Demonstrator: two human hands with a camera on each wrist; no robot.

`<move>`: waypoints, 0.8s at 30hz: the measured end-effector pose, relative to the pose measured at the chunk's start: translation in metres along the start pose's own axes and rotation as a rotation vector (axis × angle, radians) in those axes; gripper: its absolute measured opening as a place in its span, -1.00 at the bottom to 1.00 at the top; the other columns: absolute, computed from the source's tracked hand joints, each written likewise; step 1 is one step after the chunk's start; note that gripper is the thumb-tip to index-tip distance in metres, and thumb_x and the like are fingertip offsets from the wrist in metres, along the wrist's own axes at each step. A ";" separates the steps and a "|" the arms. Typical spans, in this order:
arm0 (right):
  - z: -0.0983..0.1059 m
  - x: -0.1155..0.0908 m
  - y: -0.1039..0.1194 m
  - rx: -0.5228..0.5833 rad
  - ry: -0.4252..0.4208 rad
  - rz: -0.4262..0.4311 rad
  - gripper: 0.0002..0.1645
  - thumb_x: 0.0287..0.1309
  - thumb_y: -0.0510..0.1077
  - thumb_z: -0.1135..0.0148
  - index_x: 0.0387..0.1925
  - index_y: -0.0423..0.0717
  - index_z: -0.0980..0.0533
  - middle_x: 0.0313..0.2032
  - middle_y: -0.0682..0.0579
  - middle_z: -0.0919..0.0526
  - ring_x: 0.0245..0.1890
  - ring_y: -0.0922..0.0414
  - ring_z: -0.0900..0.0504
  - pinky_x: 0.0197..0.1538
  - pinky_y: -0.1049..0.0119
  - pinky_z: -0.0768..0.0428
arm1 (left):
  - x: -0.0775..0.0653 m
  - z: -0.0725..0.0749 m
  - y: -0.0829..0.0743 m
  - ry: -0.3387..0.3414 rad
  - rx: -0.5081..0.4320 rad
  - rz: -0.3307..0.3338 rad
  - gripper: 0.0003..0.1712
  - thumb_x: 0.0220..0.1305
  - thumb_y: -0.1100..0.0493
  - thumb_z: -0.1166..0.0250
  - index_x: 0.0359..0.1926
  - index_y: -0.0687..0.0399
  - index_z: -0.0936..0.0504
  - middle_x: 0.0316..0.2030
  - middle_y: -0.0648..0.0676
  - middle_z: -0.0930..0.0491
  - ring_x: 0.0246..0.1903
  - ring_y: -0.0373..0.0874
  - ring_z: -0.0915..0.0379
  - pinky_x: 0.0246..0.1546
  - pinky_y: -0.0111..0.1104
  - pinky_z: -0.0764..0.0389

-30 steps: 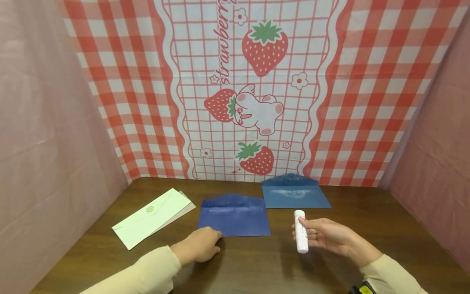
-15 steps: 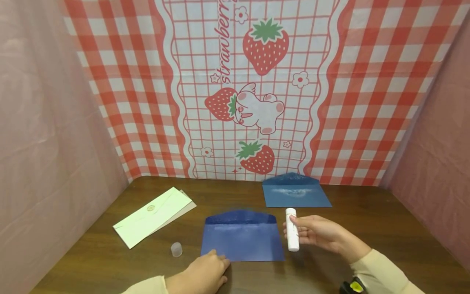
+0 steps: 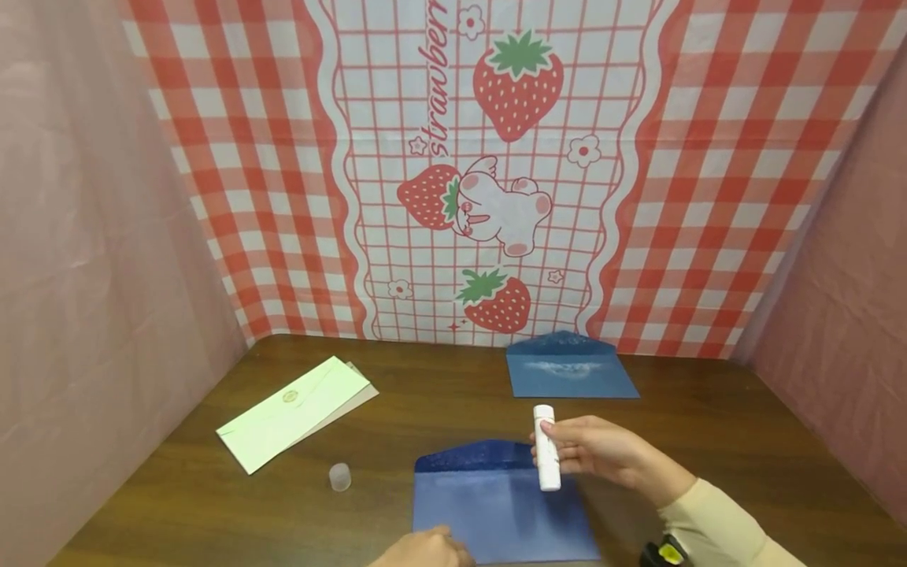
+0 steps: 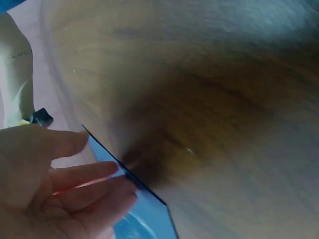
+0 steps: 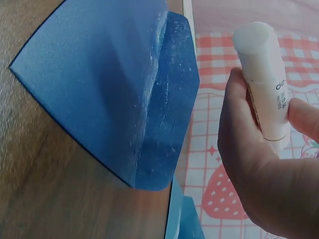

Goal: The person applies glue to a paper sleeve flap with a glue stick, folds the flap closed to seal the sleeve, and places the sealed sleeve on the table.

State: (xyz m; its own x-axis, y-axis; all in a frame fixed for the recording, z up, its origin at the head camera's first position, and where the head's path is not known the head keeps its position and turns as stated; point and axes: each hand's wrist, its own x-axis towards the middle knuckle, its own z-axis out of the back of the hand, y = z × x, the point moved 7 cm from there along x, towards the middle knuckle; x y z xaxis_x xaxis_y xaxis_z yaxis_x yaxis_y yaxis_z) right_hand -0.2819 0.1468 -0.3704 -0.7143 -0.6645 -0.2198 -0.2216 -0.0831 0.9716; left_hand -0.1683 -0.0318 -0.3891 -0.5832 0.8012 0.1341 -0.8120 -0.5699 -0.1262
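Observation:
A dark blue envelope [image 3: 496, 508] lies on the table with its flap unfolded away from me; whitish smears run along the fold in the right wrist view. My left hand [image 3: 425, 549] rests its fingers on the envelope's near left part, thumb apart from them in the left wrist view. Above the envelope's right side, my right hand [image 3: 609, 455] holds a white glue stick [image 3: 547, 457] nearly upright between thumb and fingers. A small translucent cap [image 3: 340, 477] sits on the table left of the envelope.
Toward the back right lies a second, teal-blue envelope [image 3: 572, 382] with its flap up and whitish smears. A pale green envelope [image 3: 294, 413] with a gold seal overlaps a beige one [image 3: 367, 394] at the left. A checked strawberry cloth [image 3: 496, 197] hangs behind the table.
My left hand has slid the dark blue envelope nearer and to the right, uncovering the cap. The right hand, holding the glue stick, has shifted slightly left and now overlaps the envelope.

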 end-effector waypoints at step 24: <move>-0.069 0.046 0.031 -0.727 -0.419 0.254 -0.66 0.04 -0.11 -0.41 -0.22 -0.30 -0.61 -0.37 -0.11 -0.73 -0.40 0.19 -0.64 -0.40 0.41 -0.61 | -0.010 0.021 0.066 -0.051 0.031 0.206 -0.77 -0.04 0.07 -0.49 -0.33 0.04 -0.73 -0.37 -0.08 -0.71 -0.28 -0.28 -0.60 -0.26 -0.46 -0.62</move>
State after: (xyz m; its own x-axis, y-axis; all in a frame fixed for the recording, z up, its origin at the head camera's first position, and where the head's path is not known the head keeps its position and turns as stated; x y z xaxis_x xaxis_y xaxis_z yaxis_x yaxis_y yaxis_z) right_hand -0.2761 0.0623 -0.3446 -0.9015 -0.4112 0.1352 0.3531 -0.5179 0.7792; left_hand -0.2167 -0.0815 -0.3784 -0.7365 0.6576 0.1583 -0.6757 -0.7264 -0.1255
